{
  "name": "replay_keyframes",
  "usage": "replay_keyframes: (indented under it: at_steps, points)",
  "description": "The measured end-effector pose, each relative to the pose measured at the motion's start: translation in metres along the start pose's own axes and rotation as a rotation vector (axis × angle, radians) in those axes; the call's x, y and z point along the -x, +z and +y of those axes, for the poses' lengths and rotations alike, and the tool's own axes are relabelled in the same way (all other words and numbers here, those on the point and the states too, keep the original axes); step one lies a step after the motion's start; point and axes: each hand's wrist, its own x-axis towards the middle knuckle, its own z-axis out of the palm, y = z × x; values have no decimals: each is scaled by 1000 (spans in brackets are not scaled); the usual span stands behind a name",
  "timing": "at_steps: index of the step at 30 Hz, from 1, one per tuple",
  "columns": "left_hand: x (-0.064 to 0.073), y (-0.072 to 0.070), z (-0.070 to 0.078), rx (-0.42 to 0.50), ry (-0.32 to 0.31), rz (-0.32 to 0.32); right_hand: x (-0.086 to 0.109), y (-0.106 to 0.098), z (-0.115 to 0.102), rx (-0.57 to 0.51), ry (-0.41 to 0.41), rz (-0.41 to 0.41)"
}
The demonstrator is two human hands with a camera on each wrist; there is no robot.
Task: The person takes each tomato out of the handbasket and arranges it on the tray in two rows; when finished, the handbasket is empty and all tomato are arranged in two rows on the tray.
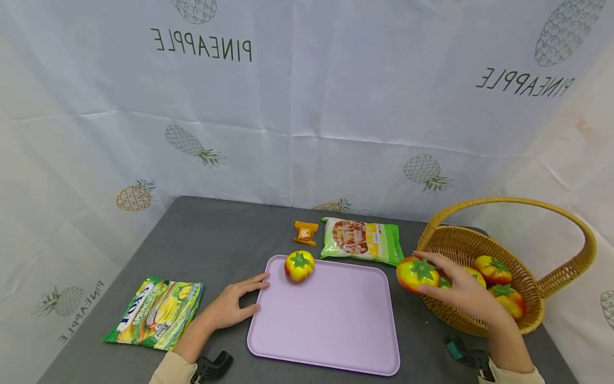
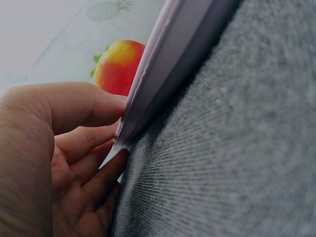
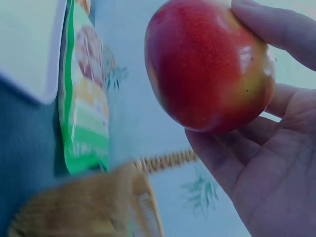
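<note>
While the left hand point(image 1: 235, 304), fingers loosely spread, touches the left rim of the flat lilac tray point(image 1: 326, 325), a round red-and-yellow fruit point(image 1: 298, 271) sits at its far left corner. Past a strip of dark grey worktop point(image 1: 412, 333), the right hand point(image 1: 464, 292) grips a glossy green-leaved fruit point(image 1: 413, 275) beside the brown wicker basket point(image 1: 448, 242), similar fruits point(image 1: 512, 304) inside.

The head view faces forward and down over the bench point(image 1: 225, 234); the left wrist's sits low, close to the tray point(image 2: 170, 64); the right wrist's, close to a fruit point(image 3: 207, 66), shares the basket point(image 3: 84, 200) with the head's.
</note>
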Motion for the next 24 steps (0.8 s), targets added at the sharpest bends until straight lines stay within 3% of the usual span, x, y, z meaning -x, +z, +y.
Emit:
replay_keyframes:
  at_steps: [7,12,24]
  points:
    - [-1,0,-1,3,4,3,-12,30,-1,-91,-31,-34]
    - [-1,0,-2,1,0,0,-24,56,2,-41,-35,-26]
    - [-1,0,1,-4,-6,-9,-54,101,5,-63,-45,1]
